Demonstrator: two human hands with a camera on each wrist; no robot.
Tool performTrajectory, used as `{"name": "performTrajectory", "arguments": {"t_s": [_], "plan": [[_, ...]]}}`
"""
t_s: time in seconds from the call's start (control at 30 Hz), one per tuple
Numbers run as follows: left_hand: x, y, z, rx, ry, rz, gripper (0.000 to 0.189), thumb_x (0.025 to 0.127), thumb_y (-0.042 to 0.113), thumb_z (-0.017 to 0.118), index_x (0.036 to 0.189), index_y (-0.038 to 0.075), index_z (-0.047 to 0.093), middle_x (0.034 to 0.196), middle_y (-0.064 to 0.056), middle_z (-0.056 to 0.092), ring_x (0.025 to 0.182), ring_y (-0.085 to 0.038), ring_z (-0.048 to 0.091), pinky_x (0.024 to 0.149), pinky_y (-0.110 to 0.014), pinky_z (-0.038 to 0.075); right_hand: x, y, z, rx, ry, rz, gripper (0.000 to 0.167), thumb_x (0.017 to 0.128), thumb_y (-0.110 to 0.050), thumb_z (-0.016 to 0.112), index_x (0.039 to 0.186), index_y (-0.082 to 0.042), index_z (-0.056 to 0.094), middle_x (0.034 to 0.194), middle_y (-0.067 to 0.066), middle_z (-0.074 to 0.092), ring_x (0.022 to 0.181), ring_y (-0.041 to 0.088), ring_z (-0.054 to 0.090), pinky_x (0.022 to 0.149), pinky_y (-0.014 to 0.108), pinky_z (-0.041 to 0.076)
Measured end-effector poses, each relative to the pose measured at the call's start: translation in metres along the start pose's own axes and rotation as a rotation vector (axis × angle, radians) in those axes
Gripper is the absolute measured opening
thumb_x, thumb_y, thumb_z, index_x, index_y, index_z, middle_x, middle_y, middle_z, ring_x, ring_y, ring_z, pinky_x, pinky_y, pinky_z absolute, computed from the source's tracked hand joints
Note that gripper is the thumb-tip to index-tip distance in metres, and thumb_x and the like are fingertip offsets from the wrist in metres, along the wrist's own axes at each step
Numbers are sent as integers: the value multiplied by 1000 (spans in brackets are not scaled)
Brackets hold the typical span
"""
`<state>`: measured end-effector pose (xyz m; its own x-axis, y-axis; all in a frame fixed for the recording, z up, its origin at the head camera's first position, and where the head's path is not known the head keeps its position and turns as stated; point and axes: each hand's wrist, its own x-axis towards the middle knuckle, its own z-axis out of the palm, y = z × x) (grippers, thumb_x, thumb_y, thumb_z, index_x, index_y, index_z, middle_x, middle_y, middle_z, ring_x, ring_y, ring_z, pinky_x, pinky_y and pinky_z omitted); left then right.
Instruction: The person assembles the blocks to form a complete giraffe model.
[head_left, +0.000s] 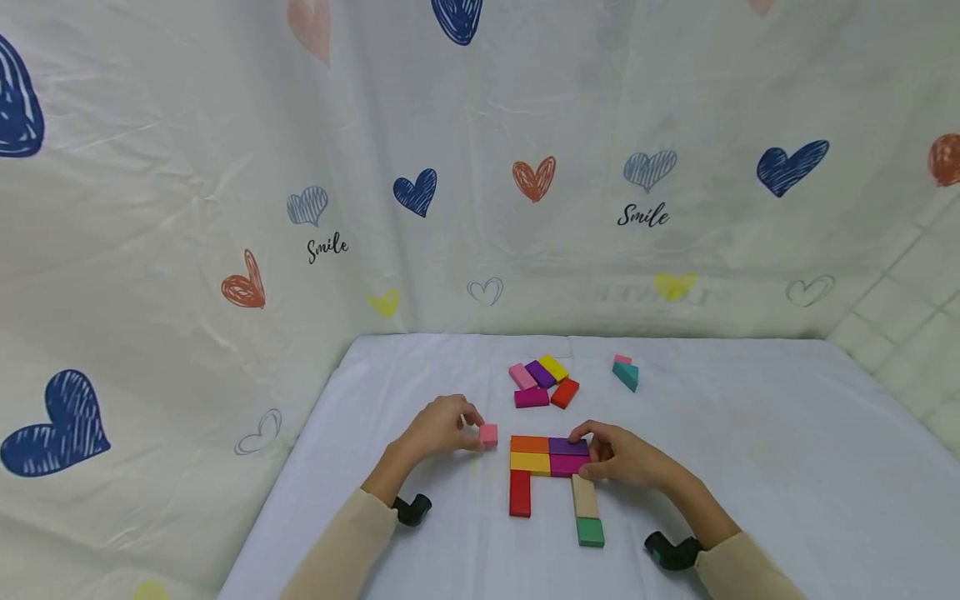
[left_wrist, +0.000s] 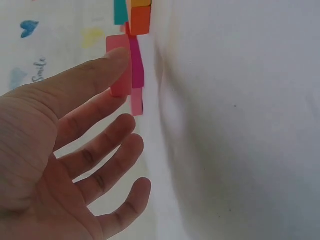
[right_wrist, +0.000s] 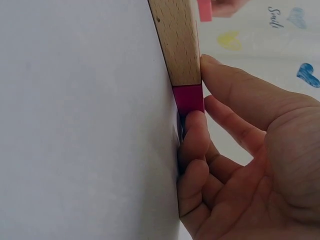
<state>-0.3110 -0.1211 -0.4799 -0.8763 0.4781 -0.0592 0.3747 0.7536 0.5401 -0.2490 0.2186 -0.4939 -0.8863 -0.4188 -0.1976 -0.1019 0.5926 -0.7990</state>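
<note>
Between thumb and index finger, my left hand pinches a small pink block; in the left wrist view its other fingers spread loosely. My right hand lies at the right end of a flat block arrangement. Its index finger is on the purple block, and its thumb is at the lower corner of the magenta block. Beside these lie an orange block and a yellow block. Below them extend a red block on the left, and a wooden block then a green block on the right.
Farther back sits a loose group of blocks, including a light pink one and an orange-red one. A teal triangular block lies right of them with a pink piece. A heart-printed curtain borders the white tabletop.
</note>
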Motion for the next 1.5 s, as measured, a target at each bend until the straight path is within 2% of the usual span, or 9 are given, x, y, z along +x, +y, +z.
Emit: {"name": "performTrajectory", "arguments": {"t_s": [0.3,0.57,0.7,0.93,1.23,1.5], "plan": [[-29,5,3,9,-44,59,28,81,35,87,107,26,78,98,10,67,94,-12,59,73,-22,52,0,0,0,-4,-2,3,52,88,-24,81,131,-12,55,84,4,57,80,21,55,62,22,46],[-47,13,6,21,-87,118,28,82,37,86,107,29,77,98,13,65,92,-7,59,74,-20,51,0,-1,0,-9,-2,1,53,88,-24,81,132,-11,55,84,4,57,80,20,55,63,22,46],[-55,19,8,16,-116,125,28,81,39,87,106,31,77,100,14,65,92,-6,59,75,-20,51,0,0,0,1,-6,10,57,85,-27,84,132,-12,55,85,5,56,80,21,54,62,23,44],[-63,29,12,-4,-177,132,28,82,38,86,107,33,75,103,14,66,94,-4,59,77,-19,51,-1,0,-1,12,-11,11,60,84,-28,85,133,-12,54,85,5,56,79,21,53,61,23,43],[-69,37,17,-1,-208,165,27,80,39,87,104,31,76,100,14,66,90,-3,58,76,-19,51,-1,0,-1,-3,-7,0,59,85,-29,84,133,-12,54,86,5,56,79,20,53,61,23,44],[-72,43,26,74,-220,257,28,79,42,88,101,30,76,95,18,62,83,1,55,74,-16,48,0,1,-1,-18,-3,1,59,84,-29,85,132,-13,55,86,5,56,80,21,54,61,23,45]]}}
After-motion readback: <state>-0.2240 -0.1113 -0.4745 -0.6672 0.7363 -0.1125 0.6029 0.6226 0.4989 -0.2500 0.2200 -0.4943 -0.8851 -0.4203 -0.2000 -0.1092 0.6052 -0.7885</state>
